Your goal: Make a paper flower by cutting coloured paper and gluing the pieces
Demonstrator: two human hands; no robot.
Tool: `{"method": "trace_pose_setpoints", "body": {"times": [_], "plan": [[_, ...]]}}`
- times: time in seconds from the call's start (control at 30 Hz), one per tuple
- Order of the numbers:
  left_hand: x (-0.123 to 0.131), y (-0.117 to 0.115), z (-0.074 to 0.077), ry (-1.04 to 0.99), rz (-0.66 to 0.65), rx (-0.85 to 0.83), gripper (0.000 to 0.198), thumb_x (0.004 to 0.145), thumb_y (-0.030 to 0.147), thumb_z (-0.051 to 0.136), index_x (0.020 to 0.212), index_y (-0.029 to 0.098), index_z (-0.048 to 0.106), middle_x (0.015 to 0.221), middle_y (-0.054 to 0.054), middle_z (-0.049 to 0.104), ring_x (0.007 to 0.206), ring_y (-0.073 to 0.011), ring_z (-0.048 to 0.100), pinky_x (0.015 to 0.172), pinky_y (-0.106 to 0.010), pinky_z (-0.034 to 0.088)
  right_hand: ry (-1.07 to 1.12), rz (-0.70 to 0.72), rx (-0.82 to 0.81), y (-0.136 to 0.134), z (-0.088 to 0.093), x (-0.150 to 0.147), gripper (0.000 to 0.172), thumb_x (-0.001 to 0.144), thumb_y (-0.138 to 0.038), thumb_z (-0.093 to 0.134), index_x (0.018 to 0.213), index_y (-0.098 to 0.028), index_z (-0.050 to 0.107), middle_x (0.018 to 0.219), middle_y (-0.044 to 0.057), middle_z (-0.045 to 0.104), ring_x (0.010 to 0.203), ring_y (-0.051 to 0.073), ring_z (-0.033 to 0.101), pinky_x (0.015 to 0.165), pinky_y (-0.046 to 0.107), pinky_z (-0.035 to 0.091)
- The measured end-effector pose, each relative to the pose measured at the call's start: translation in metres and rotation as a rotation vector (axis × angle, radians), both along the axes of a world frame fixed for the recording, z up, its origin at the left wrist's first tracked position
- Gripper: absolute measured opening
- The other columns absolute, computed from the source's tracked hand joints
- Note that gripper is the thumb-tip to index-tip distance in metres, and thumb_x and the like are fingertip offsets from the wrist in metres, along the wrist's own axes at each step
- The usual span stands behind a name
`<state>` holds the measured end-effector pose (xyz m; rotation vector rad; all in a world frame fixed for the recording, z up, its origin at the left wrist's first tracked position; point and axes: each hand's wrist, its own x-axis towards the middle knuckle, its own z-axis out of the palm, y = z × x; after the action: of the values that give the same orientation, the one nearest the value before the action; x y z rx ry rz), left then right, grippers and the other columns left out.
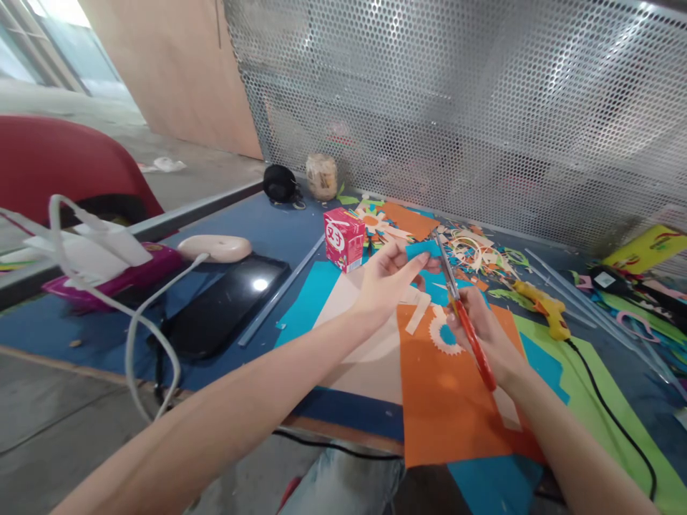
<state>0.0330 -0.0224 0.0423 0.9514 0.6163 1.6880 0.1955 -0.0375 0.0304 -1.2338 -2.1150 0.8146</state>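
Note:
A small piece of blue paper (pixel 421 249) is pinched between the fingers of my left hand (pixel 391 275). My right hand (pixel 486 332) is closed around the red handles of a pair of scissors (pixel 468 335). The blades point up and away, right at the edge of the blue piece; whether they are cutting into it I cannot tell. Beneath my hands lie an orange sheet (pixel 445 415) and a pale peach sheet (pixel 370 357). A cut-out ring with a toothed edge and a blue centre (pixel 446 335) rests on the orange sheet, beside my right hand.
A pink box (pixel 344 239) stands beyond my left hand. Paper scraps (pixel 472 250) are heaped along the perforated metal panel (pixel 429 107). At right lies a yellow glue gun (pixel 544 307) with a black cord. A black phone (pixel 225 307) and white cable (pixel 132 322) are at left.

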Motion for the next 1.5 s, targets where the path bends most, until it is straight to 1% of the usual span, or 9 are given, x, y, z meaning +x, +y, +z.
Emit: {"method": "trace_pose_setpoints", "body": {"times": [0.27,0.43,0.6,0.7,0.83,1.03,1.27,1.37,1.5], "plan": [[0.0005,0.0004,-0.0002,0.012,0.020,-0.020,0.019,0.067,0.021,0.065,0.064,0.018,0.046,0.056,0.004,0.057,0.056,-0.0091,0.058,0.044,-0.019,0.042,0.020,-0.013,-0.037,-0.0016,0.0020,-0.0013,0.026,0.077,-0.042,0.049,0.083,-0.023,0.032,0.076,-0.002,0.041,0.063,0.012,0.039,0.053,0.025,0.036],[-0.0002,0.0006,-0.0023,0.025,0.031,-0.018,0.021,0.068,0.022,0.065,0.063,0.018,0.045,0.056,0.004,0.056,0.059,-0.0105,0.060,0.044,-0.019,0.042,0.050,-0.016,-0.054,-0.0014,0.0018,-0.0023,0.029,0.076,-0.044,0.050,0.083,-0.023,0.032,0.076,-0.002,0.042,0.062,0.012,0.040,0.050,0.025,0.035],[-0.0011,0.0021,-0.0045,0.036,0.025,0.000,0.023,0.068,0.024,0.066,0.063,0.018,0.044,0.058,0.003,0.058,0.060,-0.0107,0.060,0.045,-0.020,0.043,0.048,-0.006,-0.081,-0.0015,0.0003,-0.0017,0.027,0.078,-0.042,0.050,0.084,-0.023,0.032,0.075,-0.002,0.041,0.061,0.011,0.039,0.048,0.024,0.035],[-0.0011,0.0024,-0.0043,0.036,0.027,0.007,0.024,0.068,0.023,0.066,0.062,0.018,0.043,0.059,0.003,0.058,0.060,-0.0107,0.060,0.044,-0.020,0.043,0.050,-0.006,-0.079,-0.0013,0.0002,-0.0011,0.028,0.077,-0.043,0.050,0.083,-0.023,0.031,0.075,-0.002,0.041,0.060,0.011,0.038,0.048,0.024,0.036],[-0.0011,0.0020,-0.0034,0.032,0.011,-0.012,0.021,0.067,0.023,0.065,0.065,0.018,0.046,0.064,0.001,0.062,0.061,-0.0101,0.060,0.045,-0.019,0.043,0.047,0.001,-0.070,0.0002,-0.0015,0.0001,0.027,0.078,-0.042,0.050,0.083,-0.023,0.031,0.073,-0.003,0.041,0.056,0.010,0.038,0.049,0.025,0.036],[-0.0015,0.0012,-0.0024,0.025,0.003,-0.044,0.020,0.067,0.024,0.066,0.065,0.017,0.046,0.063,0.001,0.062,0.062,-0.0103,0.060,0.047,-0.019,0.044,0.066,-0.023,-0.062,0.0009,-0.0040,-0.0003,0.023,0.079,-0.038,0.049,0.079,-0.024,0.030,0.067,-0.006,0.042,0.048,0.008,0.034,0.045,0.023,0.032],[-0.0026,0.0026,-0.0031,0.031,-0.014,-0.044,0.022,0.068,0.023,0.065,0.063,0.017,0.045,0.063,0.000,0.064,0.057,-0.0092,0.059,0.048,-0.020,0.043,0.033,-0.052,-0.039,0.0015,-0.0027,0.0000,0.025,0.078,-0.041,0.050,0.076,-0.023,0.032,0.060,-0.007,0.040,0.044,0.008,0.033,0.041,0.022,0.028],[-0.0031,0.0046,-0.0051,0.039,-0.023,-0.045,0.021,0.068,0.024,0.066,0.063,0.016,0.046,0.062,0.000,0.064,0.060,-0.0110,0.061,0.049,-0.021,0.043,0.012,-0.065,-0.030,0.0042,-0.0046,0.0011,0.028,0.078,-0.044,0.050,0.076,-0.023,0.032,0.058,-0.007,0.040,0.043,0.008,0.033,0.040,0.022,0.027],[-0.0035,0.0085,-0.0093,0.047,-0.026,-0.052,0.026,0.066,0.028,0.068,0.062,0.016,0.045,0.064,-0.001,0.063,0.068,-0.0140,0.063,0.051,-0.022,0.043,-0.007,-0.083,-0.001,0.0078,-0.0060,0.0014,0.031,0.077,-0.047,0.051,0.074,-0.023,0.032,0.058,-0.006,0.039,0.045,0.008,0.034,0.040,0.022,0.027]]}}
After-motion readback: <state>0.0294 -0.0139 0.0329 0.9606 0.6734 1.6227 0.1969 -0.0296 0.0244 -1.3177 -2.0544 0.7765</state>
